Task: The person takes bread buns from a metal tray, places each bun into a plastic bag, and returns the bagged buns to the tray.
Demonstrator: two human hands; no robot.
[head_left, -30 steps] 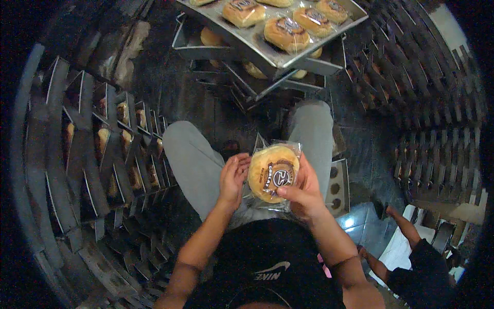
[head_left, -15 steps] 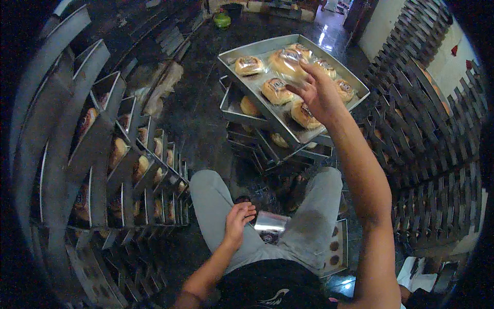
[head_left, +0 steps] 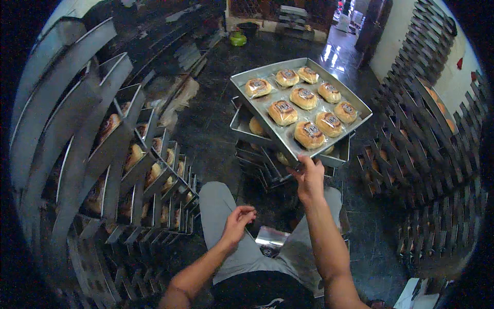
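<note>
Wrapped buns (head_left: 310, 136) on the top tray (head_left: 360, 105): each clear wrapper in the front rows bore dark brown print around a round emblem with pale lettering, too small here to make out.
Clear packaging (head_left: 271, 238) on the lap: a small dark emblem with pale marks sat at its near end, its lettering illegible.
Black shirt (head_left: 247, 293): a pale curved logo showed on the chest, partly cut off by the lower edge.
Buns in the left rack (head_left: 109, 126): dark print, blurred.
</note>
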